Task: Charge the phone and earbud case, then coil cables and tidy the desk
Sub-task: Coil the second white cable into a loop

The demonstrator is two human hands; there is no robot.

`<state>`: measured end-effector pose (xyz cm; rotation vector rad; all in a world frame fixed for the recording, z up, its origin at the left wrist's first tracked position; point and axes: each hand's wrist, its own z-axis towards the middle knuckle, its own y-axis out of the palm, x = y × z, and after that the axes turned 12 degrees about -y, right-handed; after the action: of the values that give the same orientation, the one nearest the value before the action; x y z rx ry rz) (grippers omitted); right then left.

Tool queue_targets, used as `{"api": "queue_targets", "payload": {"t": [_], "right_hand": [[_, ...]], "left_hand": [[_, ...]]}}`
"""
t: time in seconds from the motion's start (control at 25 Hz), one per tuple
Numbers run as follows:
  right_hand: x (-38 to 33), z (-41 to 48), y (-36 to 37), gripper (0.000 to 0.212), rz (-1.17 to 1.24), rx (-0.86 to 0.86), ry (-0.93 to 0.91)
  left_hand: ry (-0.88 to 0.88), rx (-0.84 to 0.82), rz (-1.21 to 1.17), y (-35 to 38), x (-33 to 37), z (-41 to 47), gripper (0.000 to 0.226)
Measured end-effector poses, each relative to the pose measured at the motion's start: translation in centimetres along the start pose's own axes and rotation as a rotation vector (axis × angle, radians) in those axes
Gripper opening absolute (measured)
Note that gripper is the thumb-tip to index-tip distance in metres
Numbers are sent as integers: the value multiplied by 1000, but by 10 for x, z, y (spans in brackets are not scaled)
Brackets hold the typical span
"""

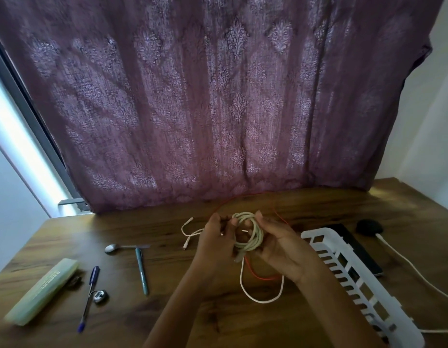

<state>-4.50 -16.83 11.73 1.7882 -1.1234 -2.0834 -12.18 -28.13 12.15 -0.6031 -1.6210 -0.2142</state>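
Coil (pixel 258 234): held above the desk (pixel 167 310); your left hand (pixel 214 238) pinches its edge, your right hand (pixel 283 247) grips it. Phone (pixel 361 252): half hidden behind tray (pixel 321 233). Black lump (pixel 369 226): unidentifiable. Tray's near end: cut off.

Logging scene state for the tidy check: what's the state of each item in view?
white cable: mostly coiled, tail loose on desk
left hand: pinches white cable
right hand: holds white cable
orange cable: uncoiled, loose on desk
short white cable: uncoiled, loose
phone: screen dark; plugged or not, cannot tell
clear case: shut, lying flat
curtain: drawn
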Motion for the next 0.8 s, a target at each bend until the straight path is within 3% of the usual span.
{"api": "queue_targets", "payload": {"t": [0.08,0.16,0.28,0.44,0.64,0.8], "right_hand": [[-2,-3,4,23,-402,97,-165],[0,-9,6,15,-775,172,-424],[8,-20,11,11,-984,185,-609],[15,-22,18,13,-1049,194,-525],[6,-17,22,17,-868,155,-254],[-10,-18,20,13,-876,-5,-191]], "left_hand": [[-8,81,-47,1,-5,2,8],[20,151,-62,0,-7,1,8],[85,232,-32,0,-5,-1,7],[151,261,-30,1,-3,-6,4],[204,264,34,-5,-7,-4,7],[278,265,141,-14,-9,-2,9]]}}
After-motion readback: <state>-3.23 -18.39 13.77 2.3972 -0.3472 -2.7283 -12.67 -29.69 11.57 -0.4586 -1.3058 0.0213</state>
